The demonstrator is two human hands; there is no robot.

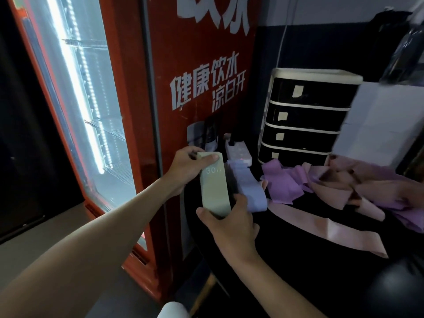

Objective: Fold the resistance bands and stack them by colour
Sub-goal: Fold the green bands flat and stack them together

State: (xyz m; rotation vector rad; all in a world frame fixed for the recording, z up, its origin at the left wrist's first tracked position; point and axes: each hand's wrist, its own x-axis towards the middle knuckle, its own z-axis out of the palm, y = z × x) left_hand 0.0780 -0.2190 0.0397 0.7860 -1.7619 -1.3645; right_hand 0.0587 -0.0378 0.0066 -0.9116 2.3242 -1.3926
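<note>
Green and pale, folded into a flat strip: resistance band (214,187) at centre frame, held lengthwise at the left edge of the black bench (298,267). Printed "30" near its upper end. Gripped at both ends, and gripped firmly. Up top, left hand (187,167) curled round the far end, thumb pressed flat across the front face. Down below, right hand (231,226) clasping the near end, thumb on the left edge, fingers wrapped behind.

Just right of it, touching or only close (cannot tell which), a lavender folded band (249,188), lying on the bench and running the same way. Further right, at middle right of the frame, a loose heap of purple bands (283,183), unfolded and crumpled. Around and below that heap, pink bands (332,228), one long strip stretched flat toward the lower right, the rest tangled in with the purple.

Behind the heap, toward the upper right, a drawer unit (305,118): four black fronts in cream frames, a pale label on each. Right beside it, a white box (385,120). Between drawers and hands, a white power strip (237,151) with a small red light showing. Filling the left and upper centre, a red drinks cooler (202,65) with white lettering, glass door lit by a bright strip.
</note>
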